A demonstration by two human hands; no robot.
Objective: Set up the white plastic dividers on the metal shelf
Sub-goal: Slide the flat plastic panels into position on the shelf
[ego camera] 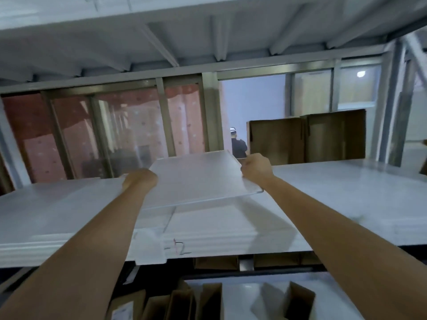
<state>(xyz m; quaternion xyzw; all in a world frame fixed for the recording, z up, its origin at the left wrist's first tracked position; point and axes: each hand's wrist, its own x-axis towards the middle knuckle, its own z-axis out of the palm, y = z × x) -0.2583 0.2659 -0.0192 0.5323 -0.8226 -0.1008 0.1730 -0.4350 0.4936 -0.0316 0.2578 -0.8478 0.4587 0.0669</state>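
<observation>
A white translucent plastic divider sheet [198, 179] is held nearly flat, a little above the metal shelf [346, 199]. My left hand [139, 180] grips its left edge and my right hand [257, 167] grips its far right corner. Under it lie more white divider sheets [219, 229], stacked flat on the shelf, with a small red and black scribble near their front edge. Further white sheets [57, 213] cover the left part of the shelf.
Brown cardboard boxes [307, 139] stand at the back right of the shelf. The underside of the shelf above [208, 31] is close overhead. Below, open cartons [208, 301] fill a lower level. A person [238, 144] stands far behind the rack.
</observation>
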